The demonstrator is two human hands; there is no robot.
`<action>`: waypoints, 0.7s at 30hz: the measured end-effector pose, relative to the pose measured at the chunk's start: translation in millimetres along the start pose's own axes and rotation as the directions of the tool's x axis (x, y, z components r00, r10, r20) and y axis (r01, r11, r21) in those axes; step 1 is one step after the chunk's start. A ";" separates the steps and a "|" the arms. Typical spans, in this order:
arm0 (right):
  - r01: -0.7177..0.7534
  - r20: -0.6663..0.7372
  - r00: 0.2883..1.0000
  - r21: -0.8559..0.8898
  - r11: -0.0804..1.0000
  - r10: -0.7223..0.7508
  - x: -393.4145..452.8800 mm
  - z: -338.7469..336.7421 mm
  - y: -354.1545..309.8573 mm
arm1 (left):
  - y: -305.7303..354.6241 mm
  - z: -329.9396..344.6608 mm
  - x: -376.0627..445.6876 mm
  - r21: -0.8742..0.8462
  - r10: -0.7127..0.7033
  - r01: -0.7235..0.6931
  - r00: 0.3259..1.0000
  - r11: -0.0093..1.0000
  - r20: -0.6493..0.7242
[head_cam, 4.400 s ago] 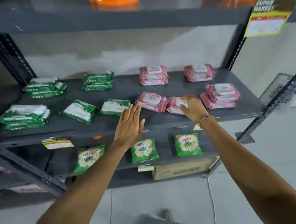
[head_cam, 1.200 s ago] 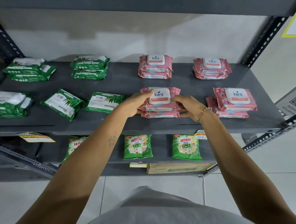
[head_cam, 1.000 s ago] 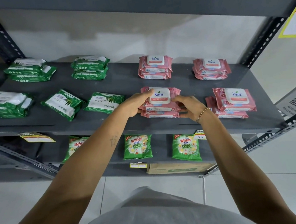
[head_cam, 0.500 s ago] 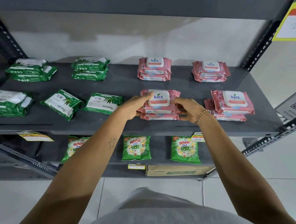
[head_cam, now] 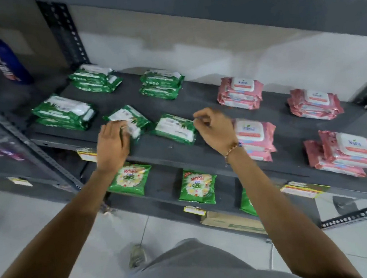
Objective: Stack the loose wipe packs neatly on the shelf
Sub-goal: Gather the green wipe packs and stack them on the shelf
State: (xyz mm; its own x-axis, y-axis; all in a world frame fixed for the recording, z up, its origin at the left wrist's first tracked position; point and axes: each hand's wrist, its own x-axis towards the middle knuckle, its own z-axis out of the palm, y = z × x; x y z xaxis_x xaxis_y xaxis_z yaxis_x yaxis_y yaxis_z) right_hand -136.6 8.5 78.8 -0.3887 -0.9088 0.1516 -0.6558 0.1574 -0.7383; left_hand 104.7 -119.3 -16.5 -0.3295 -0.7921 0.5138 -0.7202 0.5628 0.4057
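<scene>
Two green packs lie loose at the front of the shelf [head_cam: 179,155], side by side, between the green stacks on the left and the pink stacks on the right. The left pack [head_cam: 131,121] is skewed, its long axis running from back-left to front-right; the right pack [head_cam: 173,128] lies on much the same slant, flatter. My left hand [head_cam: 113,144] rests open on the left pack's near end, fingers spread, not gripping. My right hand [head_cam: 213,127] is loosely curled at the right pack's far corner; I cannot tell if it pinches the wrapper. To do this well, I judge I should lift one pack by its short ends, turn it to match the stacks behind, then lay it square on the other, edges flush.
</scene>
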 end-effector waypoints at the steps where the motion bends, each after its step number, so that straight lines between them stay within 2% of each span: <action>1: -0.006 0.055 0.998 -0.022 1.000 0.007 5.0 19.7 -5.8 | -21.3 -4.1 -4.8 0.041 -0.010 0.009 1.000 0.999 0.029; 4: -0.027 0.106 0.993 -0.176 0.984 0.046 22.5 68.3 -14.3 | -66.2 -6.1 -15.6 0.100 0.026 -0.047 0.978 0.994 0.205; 7: -0.090 0.143 0.975 -0.434 0.897 0.167 39.7 92.3 -9.7 | -94.8 -10.7 -23.2 0.104 0.129 -0.184 0.911 0.977 0.391; 10: -0.178 0.191 0.934 -0.481 0.859 0.301 51.2 100.4 -5.5 | -113.1 -19.5 -22.5 0.090 0.211 -0.288 0.849 0.954 0.485; 14: -0.216 0.145 0.923 -0.571 0.792 0.356 50.9 109.9 -5.7 | -133.6 -16.7 -14.5 0.105 0.257 -0.356 0.820 0.928 0.511; 17: -0.307 0.062 0.905 -0.591 0.746 0.422 48.8 112.6 -11.8 | -142.0 -15.9 -13.7 0.062 0.338 -0.422 0.798 0.904 0.498; 19: -0.395 0.014 0.870 -0.580 0.713 0.494 49.9 112.6 -18.6 | -141.2 -12.9 -14.1 0.061 0.338 -0.408 0.823 0.911 0.456; 21: -0.474 -0.037 0.836 -0.552 0.686 0.547 51.1 113.0 -26.6 | -137.7 -7.8 -16.1 0.083 0.270 -0.333 0.867 0.939 0.418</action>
State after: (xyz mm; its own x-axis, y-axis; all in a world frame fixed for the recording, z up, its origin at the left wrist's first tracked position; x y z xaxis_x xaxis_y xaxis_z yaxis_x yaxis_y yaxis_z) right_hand -65.9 -85.7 31.9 -0.7082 -0.6592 -0.2530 -0.6230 0.7520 -0.2154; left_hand 213.9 -182.2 -74.7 -0.7359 -0.6335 0.2390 -0.6172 0.7728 0.1477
